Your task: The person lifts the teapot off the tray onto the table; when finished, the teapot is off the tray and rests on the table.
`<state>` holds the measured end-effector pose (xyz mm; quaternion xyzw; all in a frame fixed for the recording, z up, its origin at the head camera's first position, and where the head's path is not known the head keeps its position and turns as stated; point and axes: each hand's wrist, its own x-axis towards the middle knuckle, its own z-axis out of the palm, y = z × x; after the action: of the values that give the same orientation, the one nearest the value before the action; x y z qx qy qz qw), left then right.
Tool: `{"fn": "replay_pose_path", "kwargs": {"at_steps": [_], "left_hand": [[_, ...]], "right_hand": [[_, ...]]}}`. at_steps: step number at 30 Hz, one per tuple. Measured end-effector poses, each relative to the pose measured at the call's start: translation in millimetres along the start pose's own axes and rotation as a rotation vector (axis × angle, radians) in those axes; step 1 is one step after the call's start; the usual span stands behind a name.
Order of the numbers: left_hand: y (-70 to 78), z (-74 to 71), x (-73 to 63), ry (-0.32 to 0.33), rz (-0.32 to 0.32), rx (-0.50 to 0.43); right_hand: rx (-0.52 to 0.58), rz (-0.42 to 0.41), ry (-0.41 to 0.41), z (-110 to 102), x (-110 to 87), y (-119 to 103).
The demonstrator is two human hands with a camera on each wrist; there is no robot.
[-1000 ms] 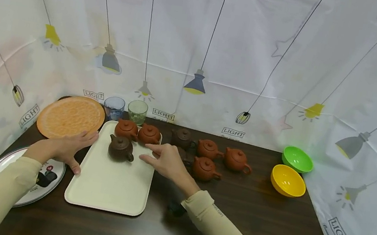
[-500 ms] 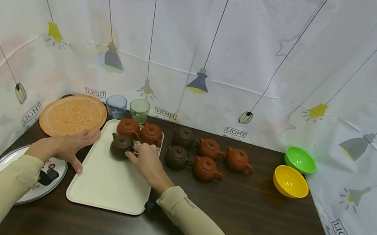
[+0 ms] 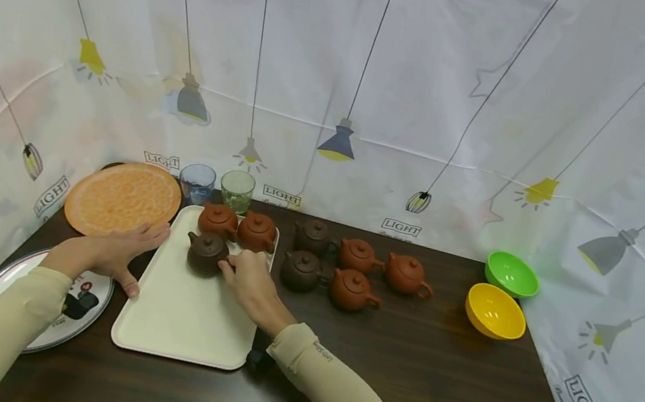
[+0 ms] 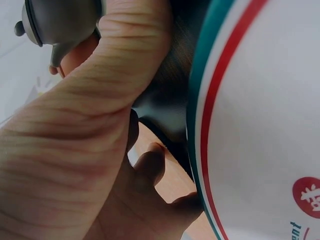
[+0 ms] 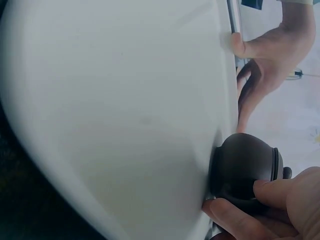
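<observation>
On the cream tray (image 3: 184,320) stands a dark brown teapot (image 3: 205,254), upright, its spout toward the left. My right hand (image 3: 250,283) pinches its handle between thumb and fingers; the right wrist view shows the thumb against the dark teapot (image 5: 245,165). Two reddish-brown teapots (image 3: 218,220) sit side by side at the tray's far end, behind the dark one. My left hand (image 3: 111,255) rests with spread, straight fingers along the tray's left edge, its thumb touching the rim.
Right of the tray stand two dark teapots (image 3: 302,271) and several reddish teapots (image 3: 350,289). A yellow bowl (image 3: 494,312) and a green bowl (image 3: 511,274) are at the far right. Two glasses (image 3: 197,184), an orange round mat (image 3: 124,200) and a white plate (image 3: 38,331) lie leftward.
My right hand has moved left from beside the tray's right edge to the dark teapot and taken hold of its handle. The left hand stays at the tray's edge.
</observation>
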<state>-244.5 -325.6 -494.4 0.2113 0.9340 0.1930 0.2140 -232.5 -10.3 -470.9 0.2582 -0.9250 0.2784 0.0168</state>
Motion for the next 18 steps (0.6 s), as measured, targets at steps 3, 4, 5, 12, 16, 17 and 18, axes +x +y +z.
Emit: {"fn": "replay_pose_path", "kwargs": {"at_steps": [3,4,5,12,16,17,18], "left_hand": [[-5.0,2.0,3.2,-0.005,-0.015,0.008],[-6.6,2.8,4.2,-0.005,-0.023,0.01],[-7.9,3.2,5.8,-0.008,-0.039,0.019],[1.6,-0.4,1.8,-0.029,-0.048,0.012],[20.9,-8.3,-4.4,-0.051,-0.081,0.01],[25.2,-9.6,-5.4,-0.06,-0.091,0.009],[28.3,-10.8,-6.3,-0.061,-0.09,0.013]], "right_hand": [[0.002,-0.023,0.01,-1,-0.1,3],[0.002,-0.031,0.014,-1,0.1,4],[0.006,-0.037,0.018,-2,0.1,5],[0.065,-0.048,0.013,-15,-3.3,9],[0.098,-0.054,0.001,-32,-9.5,12],[0.103,-0.051,0.0,-37,-12.6,14],[0.105,-0.047,0.0,-42,-16.4,17]]}}
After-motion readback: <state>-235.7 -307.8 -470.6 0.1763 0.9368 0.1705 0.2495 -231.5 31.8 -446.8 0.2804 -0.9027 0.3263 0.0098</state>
